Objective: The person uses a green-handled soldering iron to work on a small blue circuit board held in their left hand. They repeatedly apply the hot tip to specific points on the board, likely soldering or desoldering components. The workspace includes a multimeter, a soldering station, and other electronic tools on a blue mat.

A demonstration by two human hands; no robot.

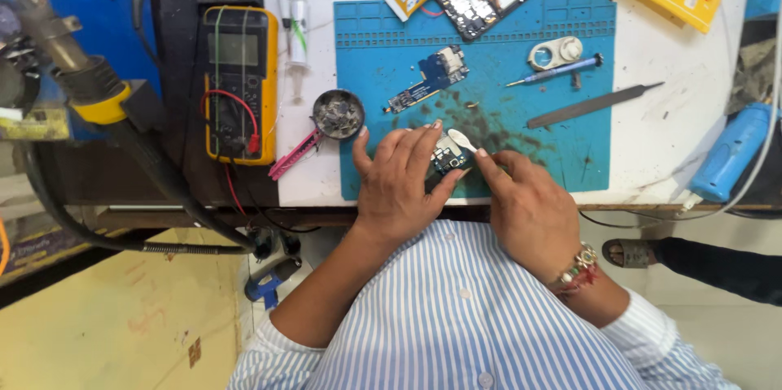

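Both hands work at frame centre: left hand (399,182) pinches a small circuit board (447,158); right hand (525,207) pinches a white spudger (462,139) against it.

The person wears a shirt (456,317) of thin blue and white vertical stripes, with small pale buttons down the front (two show). Its long sleeves are pushed up above the forearms. On the right wrist sits a beaded bracelet (580,264) of red, green and metallic beads.
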